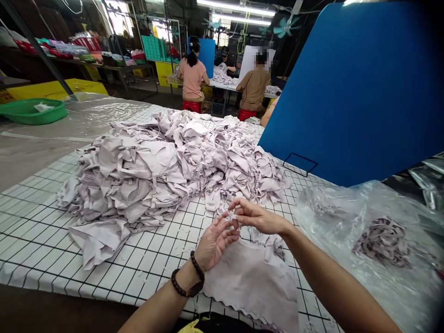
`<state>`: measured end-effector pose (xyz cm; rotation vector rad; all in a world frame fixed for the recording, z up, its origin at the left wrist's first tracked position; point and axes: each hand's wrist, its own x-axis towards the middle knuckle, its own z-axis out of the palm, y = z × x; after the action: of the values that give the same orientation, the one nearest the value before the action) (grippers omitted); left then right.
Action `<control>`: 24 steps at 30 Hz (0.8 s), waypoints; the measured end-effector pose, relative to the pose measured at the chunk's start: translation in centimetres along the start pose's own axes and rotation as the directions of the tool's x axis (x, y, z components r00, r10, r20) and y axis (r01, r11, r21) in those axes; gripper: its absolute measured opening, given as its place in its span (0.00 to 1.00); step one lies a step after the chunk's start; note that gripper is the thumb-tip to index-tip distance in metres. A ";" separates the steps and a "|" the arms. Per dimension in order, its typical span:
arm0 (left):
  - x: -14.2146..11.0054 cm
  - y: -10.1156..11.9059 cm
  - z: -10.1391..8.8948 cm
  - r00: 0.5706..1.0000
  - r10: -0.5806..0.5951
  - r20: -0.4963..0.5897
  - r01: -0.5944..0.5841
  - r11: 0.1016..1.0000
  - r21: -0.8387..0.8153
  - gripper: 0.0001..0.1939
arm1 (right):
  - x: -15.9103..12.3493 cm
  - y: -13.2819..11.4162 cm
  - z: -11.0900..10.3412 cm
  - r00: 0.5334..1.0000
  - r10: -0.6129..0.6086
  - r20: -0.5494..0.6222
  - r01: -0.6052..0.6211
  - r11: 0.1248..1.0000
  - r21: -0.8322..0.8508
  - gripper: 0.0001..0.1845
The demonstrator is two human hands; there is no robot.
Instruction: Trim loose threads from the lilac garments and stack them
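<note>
In front of me, my left hand (217,243) is turned palm up with its fingers loosely curled. Its fingertips meet those of my right hand (258,218), which pinches from the other side. Between them is a small whitish piece, too blurred to name. Below both hands a pale lilac garment (253,282) with a wavy hem lies flat, partly covered by my left hand and wrist. Just beyond my fingertips rises a big heap of similar lilac garments (138,162). One loose garment (100,240) lies at the heap's near left corner.
A grid-patterned cloth (152,263) with small scraps covers the table. On the right lie a clear plastic bag (333,236) with bundled fabric (383,243) and a tall blue board (360,92) on a wire stand. A green basket (34,112) stands left. Several people sit working at the back.
</note>
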<state>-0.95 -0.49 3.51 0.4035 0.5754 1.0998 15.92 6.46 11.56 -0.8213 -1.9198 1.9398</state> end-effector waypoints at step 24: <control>-0.5 0.7 -2.0 0.993 0.118 0.002 -0.069 0.566 0.821 0.16 | 0.3 2.2 1.4 0.976 0.037 -0.214 -0.156 0.804 -0.573 0.12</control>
<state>-2.82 -0.61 2.44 1.2480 1.1322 0.8776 15.31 5.35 9.32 -1.2371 -2.4208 1.2281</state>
